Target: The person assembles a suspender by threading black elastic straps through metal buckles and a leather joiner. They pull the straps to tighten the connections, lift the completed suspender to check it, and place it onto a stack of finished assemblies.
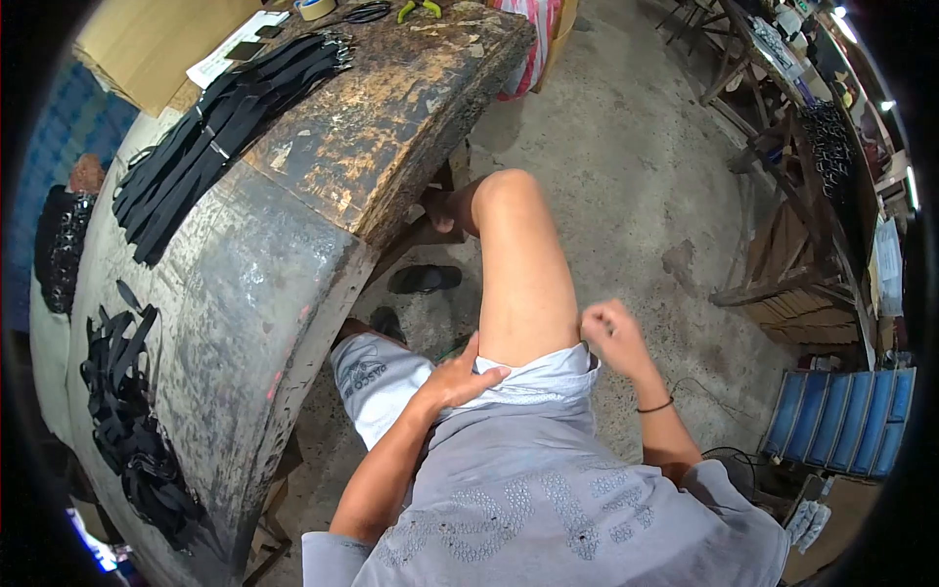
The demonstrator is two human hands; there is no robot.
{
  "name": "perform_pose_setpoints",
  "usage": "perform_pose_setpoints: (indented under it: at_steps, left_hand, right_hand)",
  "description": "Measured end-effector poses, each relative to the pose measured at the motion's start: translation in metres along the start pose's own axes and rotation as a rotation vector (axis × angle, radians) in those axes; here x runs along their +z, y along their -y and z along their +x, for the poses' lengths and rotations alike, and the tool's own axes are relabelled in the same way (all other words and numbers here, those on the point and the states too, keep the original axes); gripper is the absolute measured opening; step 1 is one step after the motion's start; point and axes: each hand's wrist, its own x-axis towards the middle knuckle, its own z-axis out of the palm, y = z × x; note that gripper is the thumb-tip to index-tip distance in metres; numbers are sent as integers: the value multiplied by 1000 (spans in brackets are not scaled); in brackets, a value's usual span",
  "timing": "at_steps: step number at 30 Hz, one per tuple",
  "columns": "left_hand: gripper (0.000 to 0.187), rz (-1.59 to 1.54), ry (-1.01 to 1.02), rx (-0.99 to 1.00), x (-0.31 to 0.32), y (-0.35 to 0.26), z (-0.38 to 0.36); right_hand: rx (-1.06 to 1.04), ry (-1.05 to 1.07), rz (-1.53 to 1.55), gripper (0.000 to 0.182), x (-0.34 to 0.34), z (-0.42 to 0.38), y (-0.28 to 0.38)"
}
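Observation:
My left hand (458,381) lies on the rolled hem of the pale shorts (543,377), at the top of my raised thigh (528,284). Its fingers are stretched out and the thumb is apart; it holds nothing. On the thigh's other side, my right hand (614,335) is lifted beside the leg, slightly blurred, its fingers curled in with nothing visible in them. A bundle of black straps (220,137), bound with bands, lies on the worn workbench (284,230) to the left. Nearer me on the bench is a loose heap of black straps (132,440).
At the bench's far end are yellow-handled pliers (419,10), a tape roll (315,9) and a cardboard box (161,49). A dark slipper (424,280) lies on the concrete floor. To the right stand wooden racks (797,215) and a blue slatted seat (836,423).

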Motion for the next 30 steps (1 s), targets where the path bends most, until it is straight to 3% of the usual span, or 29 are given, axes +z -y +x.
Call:
perform_pose_setpoints:
  at_steps: [2,4,5,6,7,9,10,12,16,20,23,30]
  left_hand:
    - [102,8,48,-11,4,17,1]
    - [99,-85,46,104,11,38,8]
    - [97,-117,0,121,18,50,14]
    - [107,-91,-65,114,18,47,9]
    - [98,-73,-48,53,11,30,-7]
    - [91,90,-198,84,19,37,-11]
    - [81,142,-236,105,10,24,-31]
    - [66,244,-462,354,13,45,-50]
    - [57,114,-866,425,-17,51,-136]
    - [49,147,-1332,280,-50,83,-220]
    - [40,161,-1597,1,-70,124,-275]
    - [36,106,-1884,-449,-100,209,-342]
  right_hand:
    - [-33,-97,76,30,11,27,5]
    - [-29,-102,168,65,24,48,40]
    - [-61,-59,186,65,31,56,44]
    - [-226,-44,-47,77,42,66,45]
    - [-423,-34,-261,88,57,81,49]
    - [-476,-7,-310,96,69,94,51]
    - [-394,33,-217,97,67,97,64]
    - [-407,72,-129,99,69,104,55]
    - [-392,171,15,99,67,130,55]
    - [-312,230,161,97,66,194,59]
    - [-9,187,370,95,77,214,89]
    - [-207,156,203,92,67,236,59]
